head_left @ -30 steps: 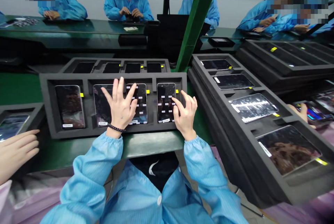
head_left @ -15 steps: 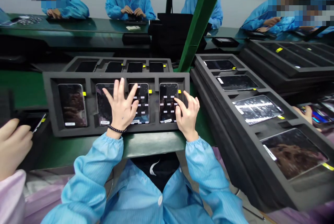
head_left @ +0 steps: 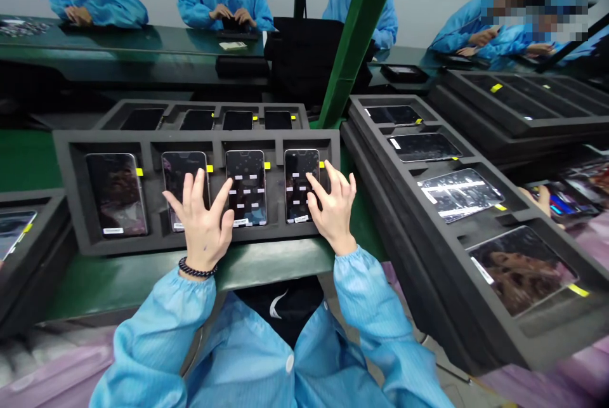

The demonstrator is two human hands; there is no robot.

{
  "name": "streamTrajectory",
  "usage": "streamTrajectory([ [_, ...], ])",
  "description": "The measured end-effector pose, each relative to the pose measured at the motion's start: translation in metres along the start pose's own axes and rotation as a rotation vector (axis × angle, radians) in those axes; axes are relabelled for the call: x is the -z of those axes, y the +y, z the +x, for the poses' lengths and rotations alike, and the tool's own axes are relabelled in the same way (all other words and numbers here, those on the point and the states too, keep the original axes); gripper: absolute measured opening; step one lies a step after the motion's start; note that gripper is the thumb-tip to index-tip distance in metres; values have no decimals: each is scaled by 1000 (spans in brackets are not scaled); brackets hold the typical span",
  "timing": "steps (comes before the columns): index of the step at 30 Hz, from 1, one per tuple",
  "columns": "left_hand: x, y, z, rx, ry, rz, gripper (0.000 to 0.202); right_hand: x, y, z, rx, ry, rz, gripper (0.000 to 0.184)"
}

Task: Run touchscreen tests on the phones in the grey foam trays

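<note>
A dark foam tray (head_left: 66, 148) lies in front of me on the green belt with several phones in its pockets. My left hand (head_left: 200, 221) is open, fingers spread, over the second phone (head_left: 181, 179) and the divider beside the third phone (head_left: 246, 186). My right hand (head_left: 332, 202) is open too, its fingertips resting on the right edge of the fourth phone (head_left: 297, 183). The leftmost phone (head_left: 117, 192) lies untouched. Neither hand holds anything.
A second tray (head_left: 109, 117) of phones sits behind the first. Stacked trays (head_left: 428, 262) with phones stand to my right, another tray (head_left: 28, 230) at far left. A green post (head_left: 361, 33) rises behind. People in blue coats work across the belt.
My left hand has slid left and toward me, off the third phone. The neighbour's hand at the left edge has left the view. My right hand has barely moved.
</note>
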State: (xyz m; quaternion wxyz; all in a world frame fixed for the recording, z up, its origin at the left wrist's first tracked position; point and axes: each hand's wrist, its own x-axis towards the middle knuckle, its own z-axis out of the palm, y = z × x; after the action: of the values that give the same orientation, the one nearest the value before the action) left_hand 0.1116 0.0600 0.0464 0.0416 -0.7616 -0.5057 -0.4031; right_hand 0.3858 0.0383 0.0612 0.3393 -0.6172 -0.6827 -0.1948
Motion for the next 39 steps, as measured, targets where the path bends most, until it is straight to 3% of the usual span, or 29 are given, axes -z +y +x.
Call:
streamTrajectory([
  [7, -7, 1, 8, 30, -97, 9, 52, -2, -4, 6, 142, -137, -1, 45],
  [14, -4, 7, 8, -48, -40, -1, 53, 1, -1, -6, 140, -3, 57, 34],
  [19, -10, 13, 17, -58, -163, 7, 54, 0, -2, -7, 179, -5, 62, 32],
  [22, -7, 13, 16, -51, -150, 6, 56, 1, -3, -5, 228, -2, 62, 32],
  [26, 7, 8, -2, -25, -64, 13, 55, 3, -4, -4, 316, -89, 52, 36],
  [35, 29, 6, -50, 96, -53, -2, 52, 8, 9, -21, 58, -8, 30, 36],
  [39, 29, 12, -63, 158, -67, -25, 53, 17, 13, -31, 75, 49, 35, 34],
])
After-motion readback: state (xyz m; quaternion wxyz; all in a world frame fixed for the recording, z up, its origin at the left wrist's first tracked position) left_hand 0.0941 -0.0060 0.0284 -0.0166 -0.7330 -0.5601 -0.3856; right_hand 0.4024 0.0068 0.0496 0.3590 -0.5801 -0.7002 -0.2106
